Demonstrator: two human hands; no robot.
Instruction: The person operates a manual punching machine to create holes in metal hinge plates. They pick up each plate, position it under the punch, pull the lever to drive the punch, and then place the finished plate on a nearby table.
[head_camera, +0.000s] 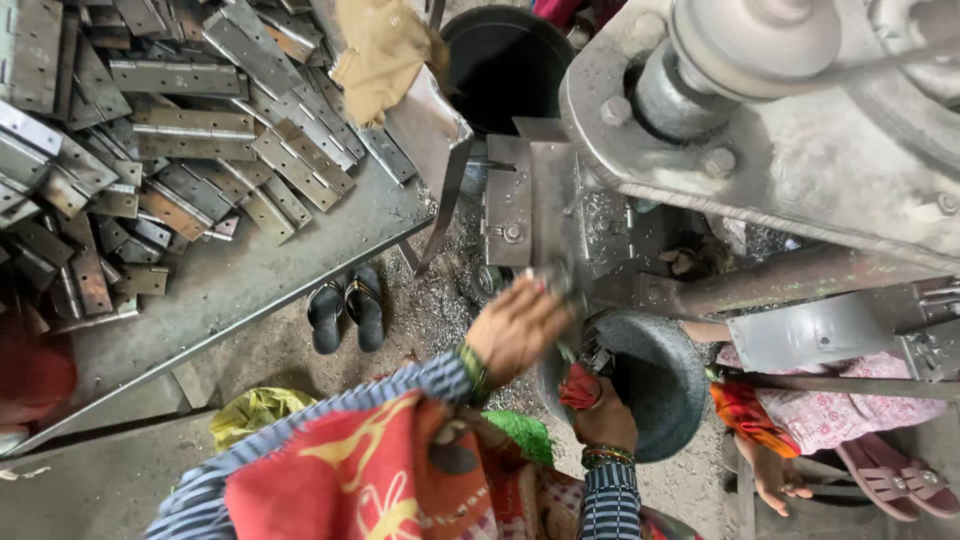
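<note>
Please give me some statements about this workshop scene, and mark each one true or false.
1. Many metal hinges lie piled on the metal table. True.
2. A pair of dark sandals stands on the floor beside the table. True.
3. The right hand is at the rim of a dark round pan. True.
4. The left hand rests flat on the pile of hinges. False: it is raised near the machine, blurred.
5. The pan sits on top of the table. False: it is low down beside the machine.
</note>
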